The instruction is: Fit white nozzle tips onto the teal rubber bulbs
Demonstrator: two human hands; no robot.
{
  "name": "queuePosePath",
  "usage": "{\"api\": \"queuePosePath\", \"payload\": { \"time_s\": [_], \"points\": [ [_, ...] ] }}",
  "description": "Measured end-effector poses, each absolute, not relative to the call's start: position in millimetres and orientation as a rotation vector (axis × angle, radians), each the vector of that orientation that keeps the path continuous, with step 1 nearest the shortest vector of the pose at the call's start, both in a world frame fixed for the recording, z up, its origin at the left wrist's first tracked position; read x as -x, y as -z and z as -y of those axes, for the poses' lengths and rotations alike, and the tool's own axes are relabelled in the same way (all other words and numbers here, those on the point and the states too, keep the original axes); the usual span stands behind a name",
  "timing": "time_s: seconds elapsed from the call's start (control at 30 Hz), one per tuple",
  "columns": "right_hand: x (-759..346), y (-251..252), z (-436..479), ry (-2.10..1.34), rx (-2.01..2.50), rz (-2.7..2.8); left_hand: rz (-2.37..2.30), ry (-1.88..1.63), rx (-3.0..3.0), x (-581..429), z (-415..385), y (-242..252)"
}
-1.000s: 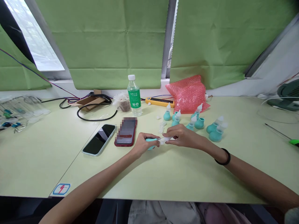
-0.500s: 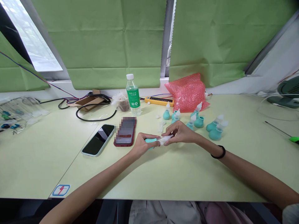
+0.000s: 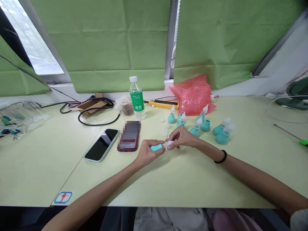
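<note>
My left hand (image 3: 147, 151) is closed around the teal rubber bulb (image 3: 156, 147) of a nasal aspirator, held sideways just above the table. At the bulb's right end, the thumb and fingers of my right hand (image 3: 181, 138) pinch its clear and white nozzle (image 3: 169, 144). The fingers partly hide where bulb and nozzle meet. Small clear pieces (image 3: 166, 130) lie just beyond my hands. Several more teal aspirators with nozzles (image 3: 222, 134) stand behind and to the right. Among them is an open bulb without a nozzle (image 3: 205, 125).
Left of my hands lie a red-cased phone (image 3: 129, 136) and a pale-cased phone (image 3: 101, 145). A water bottle (image 3: 137, 99), a yellow-and-black device (image 3: 163, 104) and a pink bubble-wrap bag (image 3: 193, 96) sit at the back. A green-handled screwdriver (image 3: 303, 142) lies far right.
My right hand has shifted slightly left, and its grip on the nozzle has changed a little. My left fingers have moved under the bulb, showing more of it.
</note>
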State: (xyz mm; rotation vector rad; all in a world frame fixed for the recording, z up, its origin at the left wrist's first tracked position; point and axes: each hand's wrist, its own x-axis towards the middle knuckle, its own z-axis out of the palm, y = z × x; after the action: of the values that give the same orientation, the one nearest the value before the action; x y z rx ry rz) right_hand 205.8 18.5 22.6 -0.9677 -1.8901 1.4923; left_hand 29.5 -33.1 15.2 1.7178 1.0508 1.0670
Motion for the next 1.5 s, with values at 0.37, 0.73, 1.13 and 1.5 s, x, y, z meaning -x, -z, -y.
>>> {"api": "queuePosePath", "payload": {
  "time_s": [0.37,0.73,1.13,1.5],
  "points": [
    [-199,-36,-11,-1.362,1.034,1.783,-0.771,-0.887,-1.098,-28,21,-12],
    [-199,-36,-8,-1.439,0.917,1.814,-0.675,-0.766,-0.82,-25,17,-4],
    [-170,-106,-36,-0.421,1.008,1.853,-0.574,-0.7,-0.698,-30,20,-9],
    [-149,-72,-95,0.192,1.532,2.356,-0.662,-0.779,-0.902,-30,23,-3]
  ]
}}
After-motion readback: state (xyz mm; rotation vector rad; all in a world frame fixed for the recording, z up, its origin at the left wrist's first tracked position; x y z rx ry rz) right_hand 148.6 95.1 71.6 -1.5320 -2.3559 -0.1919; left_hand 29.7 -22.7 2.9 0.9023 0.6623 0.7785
